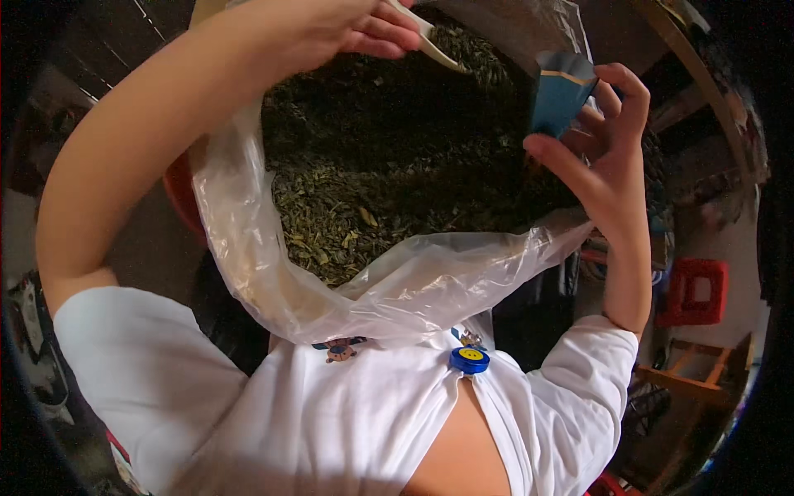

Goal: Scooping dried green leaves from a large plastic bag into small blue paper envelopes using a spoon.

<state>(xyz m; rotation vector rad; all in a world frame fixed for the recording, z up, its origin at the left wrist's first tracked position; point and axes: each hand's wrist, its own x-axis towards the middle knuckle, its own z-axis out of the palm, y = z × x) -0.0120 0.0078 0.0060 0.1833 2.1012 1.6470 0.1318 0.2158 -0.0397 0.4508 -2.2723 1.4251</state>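
My left hand [372, 31], at the top, grips a white plastic scoop [437, 53] whose tip is at the dried leaves. In my right hand [614, 136] is a small blue paper pouch [560, 93], held between thumb and fingers at the right side of the bag, its mouth facing up the picture. Below both hands lies a large clear plastic bag [397, 297], open wide, its rim folded outwards near my shirt. Dark green dried leaves, like tea [329, 217], fill it, partly in shadow. The scoop's handle end is hidden by my fingers.
A red rim [185, 192] shows left of the bag, partly behind it. At the right are a red plastic stool [698, 291] and a wooden frame [688, 384]. A blue round clip with a smiling face [469, 360] sits on my white shirt, close to the bag's near edge.
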